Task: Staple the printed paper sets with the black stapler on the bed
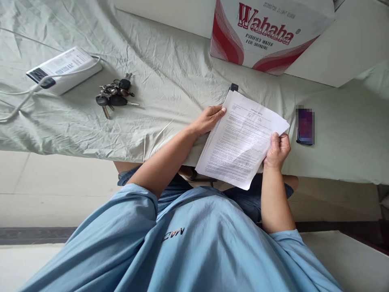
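At table edge, centre of view: sheaf of papers (241,140), printed side up, lifted off the green cloth (170,81) and overhanging the near edge above the lap.
Long axis of papers: roughly 1 o'clock to 7 o'clock, top corner toward the carton, bottom corner toward the body.
Left hand (209,120): at 10 o'clock of the sheaf, fingers closed over the upper left edge, thumb on top; gripping the papers.
Right hand (278,151): at 4 o'clock of the sheaf, pinching the right edge near the upper right corner; gripping the papers too.
Nearer hand: neither; both in contact, on opposite long edges, sheaf spanning between them.
Black clip-like object (234,86): at 12 o'clock, just past the top corner; touching or not, cannot tell.
Phone (304,126): at 3 o'clock, flat on the cloth, just beside the right hand, apart from the papers.
Key bunch (114,94): at 9 o'clock, well apart.
White power bank (63,69): farther out at 10 o'clock, cable trailing left.
Water carton (267,34): at 12 o'clock, back of table.
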`<control>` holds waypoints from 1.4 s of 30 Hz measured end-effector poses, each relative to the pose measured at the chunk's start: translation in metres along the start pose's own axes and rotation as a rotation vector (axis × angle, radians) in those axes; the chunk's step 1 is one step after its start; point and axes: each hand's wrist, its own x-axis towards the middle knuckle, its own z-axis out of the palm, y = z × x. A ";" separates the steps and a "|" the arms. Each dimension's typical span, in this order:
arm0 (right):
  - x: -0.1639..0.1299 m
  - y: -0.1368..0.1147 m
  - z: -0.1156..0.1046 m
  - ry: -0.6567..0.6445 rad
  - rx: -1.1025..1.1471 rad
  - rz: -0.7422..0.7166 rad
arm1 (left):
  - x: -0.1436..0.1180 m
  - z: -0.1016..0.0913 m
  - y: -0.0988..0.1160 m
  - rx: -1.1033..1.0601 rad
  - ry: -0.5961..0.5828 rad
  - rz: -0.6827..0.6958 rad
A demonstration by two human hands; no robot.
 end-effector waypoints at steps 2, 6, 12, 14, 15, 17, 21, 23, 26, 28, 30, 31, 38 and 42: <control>0.001 0.000 0.001 0.024 -0.005 -0.019 | 0.001 0.000 -0.003 -0.060 0.010 -0.020; 0.002 -0.002 0.002 0.076 0.000 -0.032 | 0.002 0.001 -0.005 -0.128 0.007 -0.034; 0.002 -0.006 0.004 0.045 0.001 -0.004 | -0.001 0.003 0.001 -0.141 0.010 -0.056; 0.002 -0.006 0.004 0.033 -0.002 -0.003 | -0.001 0.003 0.002 -0.133 0.006 -0.062; 0.002 -0.006 0.004 0.026 -0.006 -0.001 | -0.001 0.003 0.002 -0.128 0.003 -0.063; 0.002 -0.006 0.003 0.015 -0.015 0.000 | -0.001 0.003 0.002 -0.117 -0.004 -0.061; 0.002 -0.004 -0.001 -0.012 -0.051 -0.007 | 0.000 0.002 0.000 -0.102 -0.022 -0.040; 0.002 -0.001 -0.002 -0.018 -0.059 -0.007 | 0.000 0.001 -0.001 -0.094 -0.026 -0.030; 0.004 0.002 0.002 -0.016 -0.045 0.004 | 0.001 -0.001 -0.003 -0.082 -0.026 -0.020; 0.004 0.000 0.006 -0.019 -0.031 0.017 | 0.002 -0.001 -0.004 -0.083 -0.018 -0.009; 0.000 -0.010 0.004 -0.012 0.006 0.035 | 0.003 -0.002 -0.005 -0.100 0.012 0.008; -0.004 -0.017 -0.001 -0.013 0.037 0.049 | 0.004 -0.002 -0.005 -0.113 0.037 0.015; -0.069 -0.068 -0.116 -0.703 -0.038 0.466 | 0.011 0.006 -0.002 -0.241 0.186 -0.019; -0.119 -0.058 -0.131 -1.117 -0.039 0.891 | 0.013 0.018 -0.004 -0.322 0.192 -0.070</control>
